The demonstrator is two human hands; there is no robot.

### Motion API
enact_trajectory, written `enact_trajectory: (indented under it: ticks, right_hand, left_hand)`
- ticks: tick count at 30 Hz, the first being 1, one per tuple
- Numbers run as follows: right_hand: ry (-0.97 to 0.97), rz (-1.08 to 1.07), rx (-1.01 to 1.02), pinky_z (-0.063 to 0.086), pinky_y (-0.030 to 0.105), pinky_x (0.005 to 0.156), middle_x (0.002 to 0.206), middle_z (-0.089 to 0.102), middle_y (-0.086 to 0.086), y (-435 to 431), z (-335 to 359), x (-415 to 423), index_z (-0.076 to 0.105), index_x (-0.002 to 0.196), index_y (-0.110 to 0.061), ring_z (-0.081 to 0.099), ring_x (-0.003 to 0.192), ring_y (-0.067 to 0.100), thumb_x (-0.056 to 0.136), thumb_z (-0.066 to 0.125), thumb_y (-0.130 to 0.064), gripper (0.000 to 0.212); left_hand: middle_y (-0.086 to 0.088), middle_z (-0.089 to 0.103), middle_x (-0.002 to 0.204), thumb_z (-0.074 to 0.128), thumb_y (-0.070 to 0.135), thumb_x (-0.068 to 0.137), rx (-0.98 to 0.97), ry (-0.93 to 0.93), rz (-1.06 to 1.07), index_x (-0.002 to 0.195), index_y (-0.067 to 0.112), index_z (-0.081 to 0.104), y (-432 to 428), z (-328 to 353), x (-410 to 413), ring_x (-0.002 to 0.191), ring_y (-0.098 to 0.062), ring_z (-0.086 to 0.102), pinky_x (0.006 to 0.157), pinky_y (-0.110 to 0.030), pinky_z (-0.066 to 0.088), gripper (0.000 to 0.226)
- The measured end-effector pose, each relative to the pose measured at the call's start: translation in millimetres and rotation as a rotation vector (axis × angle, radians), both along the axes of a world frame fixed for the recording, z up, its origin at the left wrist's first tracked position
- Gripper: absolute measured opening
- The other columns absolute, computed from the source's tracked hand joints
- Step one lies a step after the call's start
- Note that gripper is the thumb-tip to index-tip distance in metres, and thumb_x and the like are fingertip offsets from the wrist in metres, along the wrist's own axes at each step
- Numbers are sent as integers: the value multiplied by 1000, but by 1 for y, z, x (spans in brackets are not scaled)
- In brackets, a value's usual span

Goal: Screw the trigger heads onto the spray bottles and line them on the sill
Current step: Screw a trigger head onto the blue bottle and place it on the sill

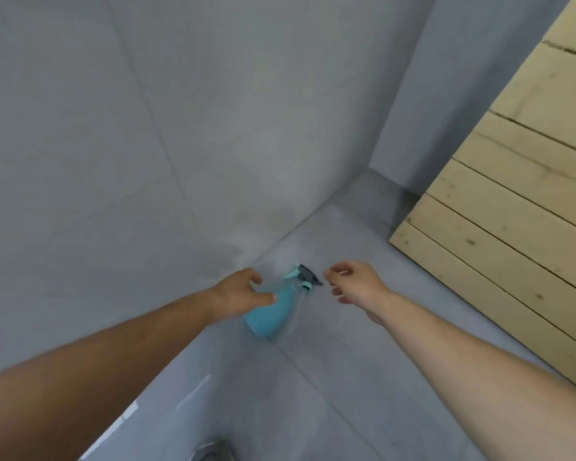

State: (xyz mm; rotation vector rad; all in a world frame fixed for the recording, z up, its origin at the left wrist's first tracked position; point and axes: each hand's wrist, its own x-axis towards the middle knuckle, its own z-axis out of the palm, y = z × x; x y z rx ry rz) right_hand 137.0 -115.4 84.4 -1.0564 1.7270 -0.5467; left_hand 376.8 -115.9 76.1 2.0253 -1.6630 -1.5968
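Note:
A turquoise spray bottle (273, 311) stands on the grey tiled sill (346, 344), close to the wall. A dark grey and turquoise trigger head (305, 276) sits on its neck, nozzle pointing right. My left hand (243, 291) is at the bottle's upper left, with thumb and fingers curled around its shoulder. My right hand (353, 282) hovers just right of the trigger nozzle, fingers spread and curled, holding nothing and not touching the head.
A grey tiled wall (147, 144) rises behind the sill on the left. Pale wooden planks (512, 211) lean at the right. A metal fitting (210, 454) shows at the bottom edge.

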Motion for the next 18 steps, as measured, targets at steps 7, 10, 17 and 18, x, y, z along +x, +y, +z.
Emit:
enact_trajectory:
  ticks: [7, 10, 17, 18]
  right_hand:
    - [121, -8, 36, 51, 34, 82, 102, 65, 9, -35, -97, 4, 66, 112, -10, 62, 88, 23, 84, 73, -34, 37]
    - [184, 25, 43, 49, 28, 85, 114, 59, 10, -52, -122, 8, 60, 128, -12, 63, 103, 27, 84, 71, -41, 54]
    - [426, 130, 85, 48, 36, 93, 130, 55, 19, -77, -166, 20, 59, 128, -17, 57, 116, 35, 82, 64, -57, 62]
    - [442, 140, 91, 48, 36, 89, 126, 57, 18, -77, -169, 22, 62, 122, -17, 57, 113, 34, 81, 63, -58, 59]
  left_hand:
    - [-16, 50, 145, 80, 46, 84, -15, -112, -98, 154, 13, 37, -26, -73, -9, 131, -29, 56, 106, -37, 50, 88]
    - [-15, 46, 151, 79, 53, 82, -10, -150, -146, 157, 14, 30, -34, -90, -17, 133, -30, 55, 104, -34, 50, 98]
    - [-14, 58, 134, 79, 59, 76, 1, -212, -183, 143, 12, 40, -37, -115, -24, 116, -30, 64, 95, -44, 58, 90]
    - [-13, 61, 131, 80, 60, 76, 4, -206, -170, 138, 12, 44, -36, -117, -22, 114, -30, 65, 93, -44, 59, 86]
